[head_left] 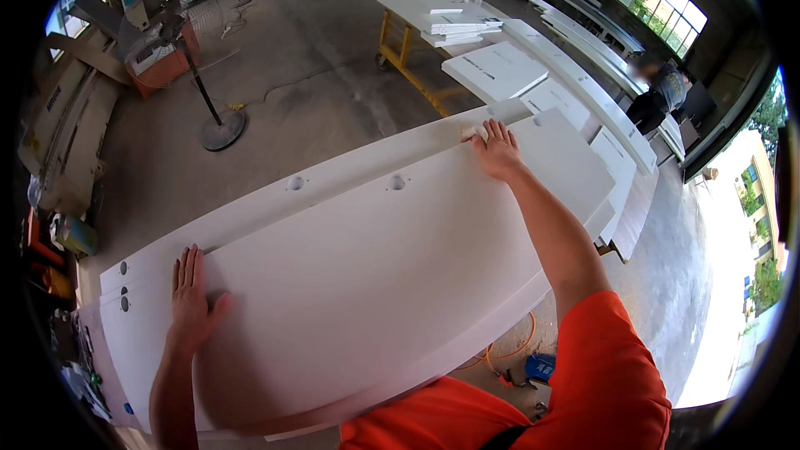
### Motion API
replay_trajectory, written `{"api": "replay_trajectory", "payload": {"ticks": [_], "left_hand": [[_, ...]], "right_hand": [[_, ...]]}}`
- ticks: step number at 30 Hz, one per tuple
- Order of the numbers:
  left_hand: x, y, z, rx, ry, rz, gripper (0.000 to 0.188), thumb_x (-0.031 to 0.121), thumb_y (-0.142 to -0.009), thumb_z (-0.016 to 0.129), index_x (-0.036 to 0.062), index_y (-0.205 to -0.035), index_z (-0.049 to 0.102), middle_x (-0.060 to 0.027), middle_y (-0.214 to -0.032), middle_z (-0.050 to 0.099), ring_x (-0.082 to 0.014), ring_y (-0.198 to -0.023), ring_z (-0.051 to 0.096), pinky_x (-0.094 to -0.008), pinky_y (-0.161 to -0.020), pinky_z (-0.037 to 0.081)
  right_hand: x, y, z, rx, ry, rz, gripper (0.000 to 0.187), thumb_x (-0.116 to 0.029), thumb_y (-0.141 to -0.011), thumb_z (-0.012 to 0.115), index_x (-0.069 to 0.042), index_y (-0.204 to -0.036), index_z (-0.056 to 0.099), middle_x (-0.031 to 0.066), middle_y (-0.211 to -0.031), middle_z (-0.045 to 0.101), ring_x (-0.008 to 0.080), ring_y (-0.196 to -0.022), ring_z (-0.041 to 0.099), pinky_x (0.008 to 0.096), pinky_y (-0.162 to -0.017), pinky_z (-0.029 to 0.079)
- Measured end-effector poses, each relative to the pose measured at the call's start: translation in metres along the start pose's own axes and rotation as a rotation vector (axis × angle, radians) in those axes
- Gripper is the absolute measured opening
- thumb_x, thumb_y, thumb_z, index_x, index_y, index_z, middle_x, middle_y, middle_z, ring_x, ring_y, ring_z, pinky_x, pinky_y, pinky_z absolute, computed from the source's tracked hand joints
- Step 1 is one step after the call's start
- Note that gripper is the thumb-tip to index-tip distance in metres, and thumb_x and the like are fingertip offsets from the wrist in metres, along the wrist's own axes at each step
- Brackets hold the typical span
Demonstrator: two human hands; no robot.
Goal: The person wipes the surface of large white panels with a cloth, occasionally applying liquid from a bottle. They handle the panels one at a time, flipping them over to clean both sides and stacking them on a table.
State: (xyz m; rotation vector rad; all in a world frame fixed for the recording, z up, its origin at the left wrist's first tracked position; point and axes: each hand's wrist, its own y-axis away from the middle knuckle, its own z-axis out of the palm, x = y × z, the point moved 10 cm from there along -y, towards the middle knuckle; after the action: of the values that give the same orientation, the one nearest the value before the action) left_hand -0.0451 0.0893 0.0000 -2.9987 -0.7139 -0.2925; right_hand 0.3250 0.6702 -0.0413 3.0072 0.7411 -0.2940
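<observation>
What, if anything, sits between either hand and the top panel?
Left hand: nothing visible between it and the top panel. Right hand: small pale wad beside it, possibly partly underneath.

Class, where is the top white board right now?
In the head view, the top white board fills the lower middle, lying over another white board, with the left hand at its left end and the right hand at its far edge.
</observation>
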Motion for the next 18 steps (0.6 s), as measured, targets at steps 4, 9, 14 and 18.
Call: {"api": "replay_trajectory", "payload": {"ticks": [4, 9, 14, 18], "left_hand": [[0.125, -0.080, 0.021, 0.069, -0.016, 0.205, 0.106, 0.057, -0.087, 0.069, -0.0115, -0.157, 0.028, -0.0295, -0.166, 0.030, -0.0479, -0.155, 0.025, -0.0567, -0.129, 0.015], [0.206, -0.136, 0.037, -0.008, 0.092, 0.218, 0.105, 0.054, -0.085, 0.072, -0.0130, -0.155, 0.031, -0.0316, -0.163, 0.033, -0.0490, -0.153, 0.029, -0.0583, -0.127, 0.020], [0.199, -0.132, 0.039, -0.007, 0.031, 0.266, 0.102, 0.052, -0.086, 0.072, -0.0133, -0.154, 0.032, -0.0337, -0.160, 0.036, -0.0533, -0.149, 0.033, -0.0604, -0.124, 0.025], [0.200, -0.134, 0.041, 0.007, 0.013, 0.284, 0.102, 0.055, -0.087, 0.069, -0.0139, -0.154, 0.033, -0.0356, -0.158, 0.039, -0.0568, -0.145, 0.036, -0.0623, -0.121, 0.028]], "right_hand": [[0.078, -0.031, -0.089, 0.382, -0.091, 0.100, 0.063, -0.027, -0.105, 0.047, -0.006, -0.161, 0.027, 0.0141, -0.162, 0.041, 0.0358, -0.154, 0.029, 0.0483, -0.126, 0.022], [-0.136, 0.103, -0.016, -0.188, 0.083, -0.790, 0.072, -0.061, -0.108, 0.031, -0.016, -0.165, 0.027, 0.0120, -0.172, 0.025, 0.0304, -0.161, 0.015, 0.0431, -0.133, 0.007], [-0.018, 0.014, -0.035, -0.083, 0.040, -0.497, 0.083, -0.063, -0.108, 0.029, -0.002, -0.165, 0.023, 0.0172, -0.172, 0.024, 0.0308, -0.161, 0.016, 0.0421, -0.132, 0.008], [0.132, -0.079, -0.063, 0.006, 0.068, -0.149, 0.083, -0.063, -0.107, 0.033, -0.001, -0.161, 0.029, 0.0196, -0.171, 0.024, 0.0331, -0.161, 0.015, 0.0432, -0.132, 0.011]]}}
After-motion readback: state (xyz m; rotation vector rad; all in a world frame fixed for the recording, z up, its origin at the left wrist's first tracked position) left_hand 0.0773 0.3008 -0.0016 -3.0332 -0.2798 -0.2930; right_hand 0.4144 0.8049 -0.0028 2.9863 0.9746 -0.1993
